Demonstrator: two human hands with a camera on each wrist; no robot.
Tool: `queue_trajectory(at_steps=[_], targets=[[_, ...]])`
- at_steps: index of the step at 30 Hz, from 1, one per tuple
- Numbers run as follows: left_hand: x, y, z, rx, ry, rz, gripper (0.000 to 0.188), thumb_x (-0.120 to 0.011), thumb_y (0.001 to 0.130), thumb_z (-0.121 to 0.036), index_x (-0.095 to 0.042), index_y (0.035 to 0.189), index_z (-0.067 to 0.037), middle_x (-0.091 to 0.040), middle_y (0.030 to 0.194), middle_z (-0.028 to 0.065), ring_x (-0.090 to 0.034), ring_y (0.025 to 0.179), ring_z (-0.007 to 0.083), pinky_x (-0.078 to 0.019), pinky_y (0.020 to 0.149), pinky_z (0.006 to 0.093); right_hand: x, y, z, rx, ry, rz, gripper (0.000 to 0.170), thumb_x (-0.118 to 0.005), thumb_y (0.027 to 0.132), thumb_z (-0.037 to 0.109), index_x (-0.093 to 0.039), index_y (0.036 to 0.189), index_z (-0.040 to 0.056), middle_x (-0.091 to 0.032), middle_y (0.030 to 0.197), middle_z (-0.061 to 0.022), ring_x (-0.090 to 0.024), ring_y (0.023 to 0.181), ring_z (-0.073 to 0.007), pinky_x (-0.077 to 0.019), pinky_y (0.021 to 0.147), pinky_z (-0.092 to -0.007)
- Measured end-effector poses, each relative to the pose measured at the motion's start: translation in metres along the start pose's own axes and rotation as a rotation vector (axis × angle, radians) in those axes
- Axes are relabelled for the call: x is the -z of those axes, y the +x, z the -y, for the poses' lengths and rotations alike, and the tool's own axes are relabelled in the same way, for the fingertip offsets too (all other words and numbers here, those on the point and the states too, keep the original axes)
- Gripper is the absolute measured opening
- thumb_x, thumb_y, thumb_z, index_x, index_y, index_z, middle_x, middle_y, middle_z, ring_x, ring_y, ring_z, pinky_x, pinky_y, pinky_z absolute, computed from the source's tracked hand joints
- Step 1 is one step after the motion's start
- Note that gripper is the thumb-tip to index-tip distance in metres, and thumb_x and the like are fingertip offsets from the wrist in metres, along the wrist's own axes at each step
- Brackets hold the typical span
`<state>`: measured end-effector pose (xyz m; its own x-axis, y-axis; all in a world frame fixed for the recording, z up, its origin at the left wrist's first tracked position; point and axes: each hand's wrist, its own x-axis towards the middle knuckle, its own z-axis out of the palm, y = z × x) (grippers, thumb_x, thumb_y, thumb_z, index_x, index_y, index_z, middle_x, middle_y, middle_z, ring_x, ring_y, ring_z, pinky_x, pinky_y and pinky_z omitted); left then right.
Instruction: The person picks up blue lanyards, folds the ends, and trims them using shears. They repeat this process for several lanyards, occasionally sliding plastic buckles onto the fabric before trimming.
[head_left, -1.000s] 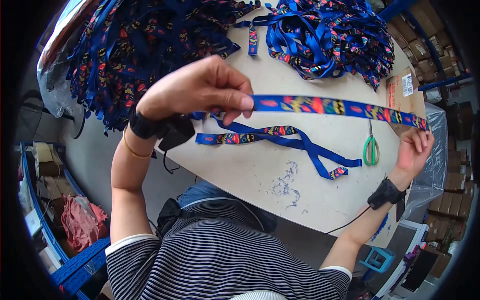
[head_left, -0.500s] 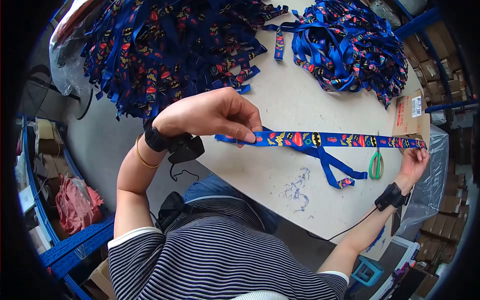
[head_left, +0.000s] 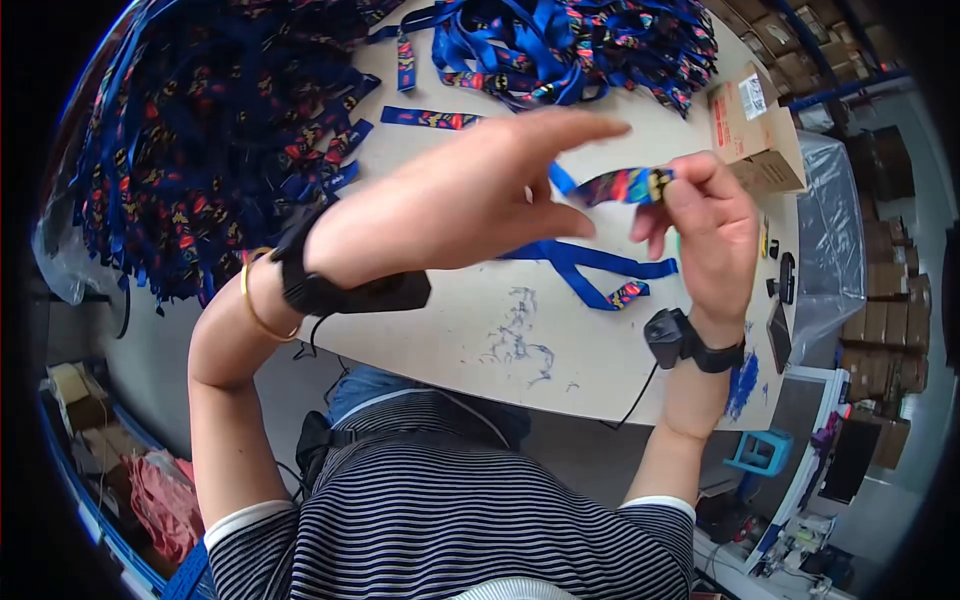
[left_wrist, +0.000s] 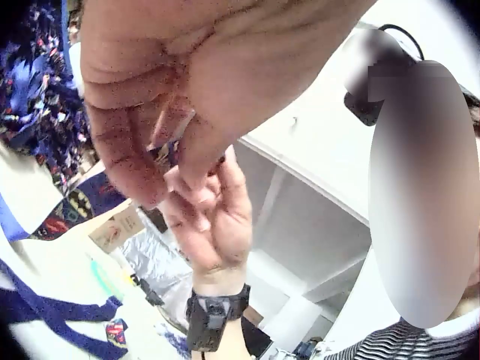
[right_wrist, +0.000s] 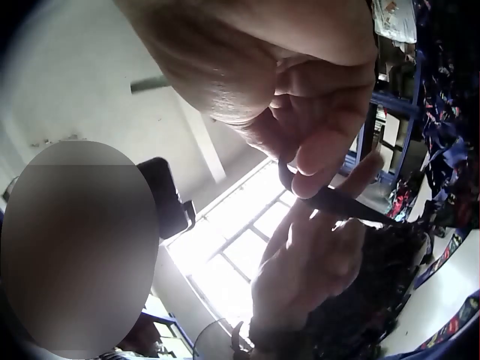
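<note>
A blue printed ribbon (head_left: 625, 187) is pinched between the thumb and fingers of my right hand (head_left: 718, 235), raised over the table. My left hand (head_left: 440, 200) is close to its left, thumb and forefinger spread apart with a gap between them. In the left wrist view, the ribbon (left_wrist: 79, 206) hangs in a band beside the two hands. Below them, another blue ribbon (head_left: 590, 262) lies crossed on the table. The scissors (left_wrist: 105, 277) show as a blurred green handle in the left wrist view, mostly hidden behind my right hand in the head view.
A large heap of printed ribbons (head_left: 220, 140) hangs over the table's left side. A second pile (head_left: 580, 50) lies at the back, with a cardboard box (head_left: 745, 135) to its right. Loose blue threads (head_left: 520, 335) are scattered near the front edge of the table (head_left: 420, 345).
My right hand has come inward to the left with the ribbon's end, and the stretched ribbon has slackened. My left hand has let go of it and spread its thumb and forefinger.
</note>
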<state>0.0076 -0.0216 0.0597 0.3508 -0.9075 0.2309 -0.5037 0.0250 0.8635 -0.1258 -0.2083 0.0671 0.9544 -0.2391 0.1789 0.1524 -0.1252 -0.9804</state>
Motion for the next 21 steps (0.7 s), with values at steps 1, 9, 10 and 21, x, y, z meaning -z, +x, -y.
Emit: queue_trajectory(at_steps=[1, 9, 10, 21], targets=[[-0.01, 0.008, 0.011, -0.054, -0.066, 0.017, 0.046, -0.067, 0.082, -0.003, -0.054, 0.126, -0.005, -0.066, 0.095, 0.0088, -0.056, 0.064, 0.0093, -0.0505, 0.058, 0.0225, -0.004, -0.004, 0.003, -0.016, -0.008, 0.017, 0.012, -0.058, 0.092, 0.013, -0.056, 0.094, 0.0008, -0.063, 0.082, -0.0064, -0.062, 0.068, -0.0107, -0.0449, 0.054, -0.02], [0.089, -0.02, -0.023, 0.107, 0.129, -0.378, 0.023, -0.052, 0.095, -0.02, -0.065, 0.101, -0.002, -0.061, 0.074, 0.0017, -0.049, 0.054, 0.0029, -0.0367, 0.045, 0.0153, 0.028, -0.013, 0.008, -0.232, -1.149, 0.579, 0.026, -0.077, 0.065, 0.02, -0.065, 0.083, 0.005, -0.066, 0.078, -0.0117, -0.064, 0.075, -0.0294, -0.0483, 0.068, -0.0362], [0.114, -0.034, -0.03, 0.101, 0.203, -0.47, 0.023, -0.052, 0.094, -0.02, -0.065, 0.101, -0.003, -0.061, 0.074, 0.002, -0.05, 0.054, 0.0034, -0.0371, 0.046, 0.0158, 0.026, -0.012, 0.001, -0.249, -1.191, 0.609, 0.025, -0.077, 0.065, 0.021, -0.066, 0.081, 0.0049, -0.066, 0.076, -0.012, -0.064, 0.075, -0.0295, -0.0482, 0.068, -0.0366], [0.255, -0.102, -0.008, 0.228, 0.92, -0.745, 0.027, -0.06, 0.089, -0.02, -0.061, 0.11, -0.003, -0.062, 0.074, 0.0055, -0.055, 0.058, 0.0088, -0.0417, 0.05, 0.0213, 0.004, -0.005, -0.043, -0.327, -1.388, 0.653, 0.016, -0.074, 0.064, 0.017, -0.065, 0.068, 0.0041, -0.064, 0.069, -0.0131, -0.064, 0.069, -0.0288, -0.049, 0.065, -0.0364]])
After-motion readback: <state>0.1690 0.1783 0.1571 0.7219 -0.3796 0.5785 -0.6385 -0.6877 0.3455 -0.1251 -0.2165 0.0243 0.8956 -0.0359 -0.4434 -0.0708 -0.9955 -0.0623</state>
